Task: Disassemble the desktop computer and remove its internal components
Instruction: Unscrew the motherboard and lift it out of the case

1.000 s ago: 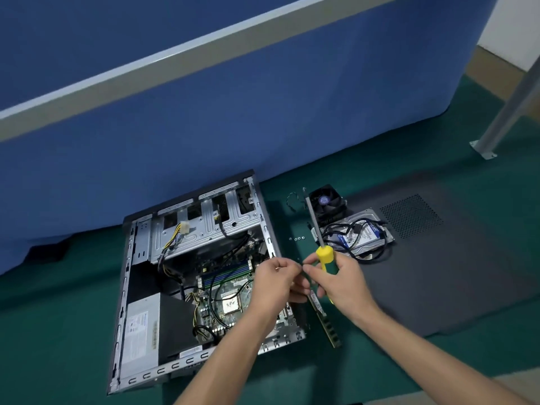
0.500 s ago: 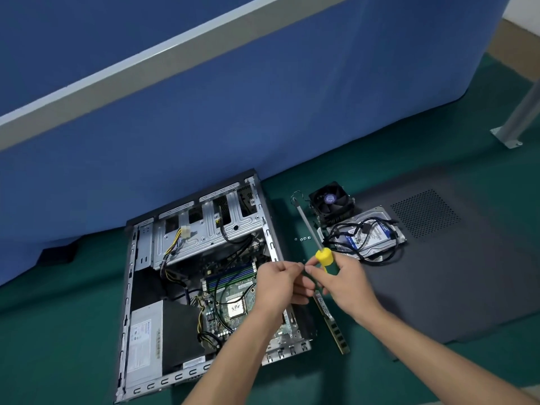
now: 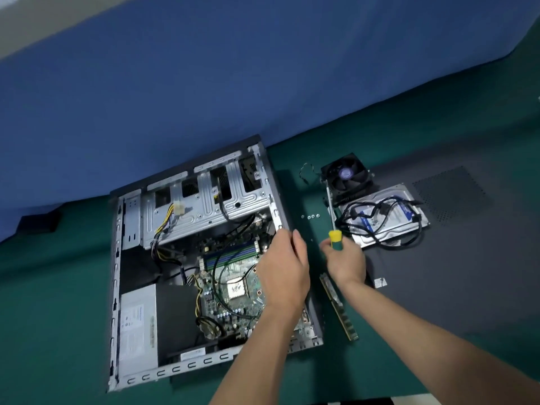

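Case [image 3: 187, 258] lies open, left-centre of frame. Left hand [image 3: 285, 270] rests on its right wall, fingers relaxed. Right hand [image 3: 346, 260] grips screwdriver [image 3: 334, 238] (shaft pointing up-frame), RAM stick [image 3: 339, 306] just below.

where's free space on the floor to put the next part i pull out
The side panel is bare right of the hard drive, and the green floor beyond the fan is open. Between the case and drive it is crowded: screws, RAM stick, both hands.

You cannot read any text here; the power supply [image 3: 137, 320] label and hard drive [image 3: 391, 217] sticker look too blurred.
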{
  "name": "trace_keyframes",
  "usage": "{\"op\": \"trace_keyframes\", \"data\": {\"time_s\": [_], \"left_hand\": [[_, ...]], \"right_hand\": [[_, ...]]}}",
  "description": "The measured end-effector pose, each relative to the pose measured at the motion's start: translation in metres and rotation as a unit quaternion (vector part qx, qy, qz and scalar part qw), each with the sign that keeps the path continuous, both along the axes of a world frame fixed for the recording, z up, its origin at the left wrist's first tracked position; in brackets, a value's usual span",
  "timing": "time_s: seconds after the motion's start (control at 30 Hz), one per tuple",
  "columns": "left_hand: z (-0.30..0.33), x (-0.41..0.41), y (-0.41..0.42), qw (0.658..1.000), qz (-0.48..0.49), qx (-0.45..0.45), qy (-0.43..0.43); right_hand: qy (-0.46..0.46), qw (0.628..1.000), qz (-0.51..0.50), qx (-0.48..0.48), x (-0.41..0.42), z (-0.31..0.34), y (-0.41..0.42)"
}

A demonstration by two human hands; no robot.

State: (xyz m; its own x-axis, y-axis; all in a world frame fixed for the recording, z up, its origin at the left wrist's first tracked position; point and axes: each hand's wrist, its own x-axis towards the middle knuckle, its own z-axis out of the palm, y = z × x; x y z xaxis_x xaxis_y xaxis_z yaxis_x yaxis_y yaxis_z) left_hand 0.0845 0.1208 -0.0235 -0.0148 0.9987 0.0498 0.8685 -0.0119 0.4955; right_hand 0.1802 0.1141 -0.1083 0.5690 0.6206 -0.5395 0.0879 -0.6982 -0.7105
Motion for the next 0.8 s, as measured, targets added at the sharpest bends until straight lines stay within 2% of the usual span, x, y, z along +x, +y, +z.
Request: {"op": "trace_keyframes", "data": {"time_s": [0.2, 0.37, 0.47, 0.57, 0.67, 0.77, 0.8], "left_hand": [[-0.004, -0.002, 0.002, 0.998, 0.014, -0.037, -0.042], [-0.008, -0.003, 0.005, 0.998, 0.005, -0.043, -0.052], [-0.009, -0.005, 0.006, 0.998, -0.006, -0.033, -0.06], [-0.01, -0.005, 0.007, 0.998, -0.013, -0.014, -0.067], [-0.007, -0.006, 0.006, 0.997, -0.03, 0.053, -0.046], [-0.001, -0.008, 0.006, 0.991, -0.074, 0.11, -0.032], [0.001, -0.007, 0.007, 0.989, -0.088, 0.119, -0.027]], "right_hand": [[-0.079, 0.993, 0.016, -0.089, -0.006, -0.019, 0.023], [-0.116, 0.984, 0.092, -0.099, -0.003, -0.022, 0.026], [-0.089, 0.986, 0.115, -0.081, -0.001, -0.02, 0.022], [-0.045, 0.992, 0.12, -0.019, 0.003, -0.006, 0.017], [-0.022, 0.988, 0.15, 0.026, 0.006, 0.02, 0.002], [0.045, 0.982, 0.178, 0.039, 0.01, 0.053, -0.014], [0.039, 0.979, 0.193, 0.041, 0.013, 0.065, -0.016]]}}
